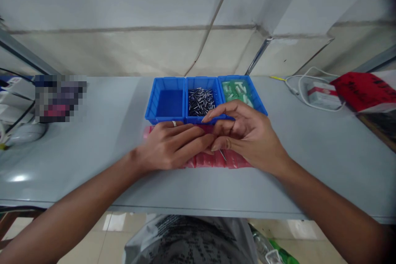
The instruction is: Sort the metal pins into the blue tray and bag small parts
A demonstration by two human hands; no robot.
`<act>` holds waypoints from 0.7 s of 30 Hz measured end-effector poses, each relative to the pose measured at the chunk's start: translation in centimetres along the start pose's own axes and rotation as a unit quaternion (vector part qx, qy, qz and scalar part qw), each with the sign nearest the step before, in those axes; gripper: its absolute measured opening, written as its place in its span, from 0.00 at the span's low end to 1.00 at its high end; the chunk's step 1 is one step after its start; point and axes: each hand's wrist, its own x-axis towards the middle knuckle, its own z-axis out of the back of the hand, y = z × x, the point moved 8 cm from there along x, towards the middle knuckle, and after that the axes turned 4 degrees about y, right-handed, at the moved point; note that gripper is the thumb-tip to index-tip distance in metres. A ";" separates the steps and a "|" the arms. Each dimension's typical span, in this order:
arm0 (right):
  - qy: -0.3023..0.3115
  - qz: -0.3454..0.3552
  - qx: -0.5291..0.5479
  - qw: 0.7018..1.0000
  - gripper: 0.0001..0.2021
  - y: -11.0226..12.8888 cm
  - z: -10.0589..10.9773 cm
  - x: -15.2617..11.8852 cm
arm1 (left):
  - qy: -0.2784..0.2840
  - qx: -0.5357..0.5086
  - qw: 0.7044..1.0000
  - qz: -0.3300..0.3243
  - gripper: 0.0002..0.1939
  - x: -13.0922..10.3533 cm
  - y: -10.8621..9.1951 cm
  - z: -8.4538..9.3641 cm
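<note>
Left hand fingers lie together; right hand thumb and forefinger stand apart; whether either clamps anything, I cannot tell. Beneath: red strip. Twelve o'clock: metal pins in a blue box.

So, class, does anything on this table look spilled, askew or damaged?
Nothing stands out. The metal pins sit inside the middle blue bin; a slim metal piece over the pink strips, beside the right hand, looks in use rather than spilled.
</note>
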 end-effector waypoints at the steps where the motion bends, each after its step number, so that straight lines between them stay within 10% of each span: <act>1: 0.006 -0.006 -0.004 1.000 0.18 -0.2 -0.1 0.0 | 0.014 -0.010 1.000 0.009 0.07 0.1 0.1 -0.3; 7: 0.001 -0.002 -0.070 0.998 0.17 0.1 -0.3 -0.1 | 0.070 -0.051 0.995 0.038 0.04 0.0 0.4 -1.6; 21: -0.100 0.241 -0.282 0.923 0.10 4.7 -0.2 -1.8 | -0.085 -0.015 0.990 0.109 0.10 -0.8 2.5 1.1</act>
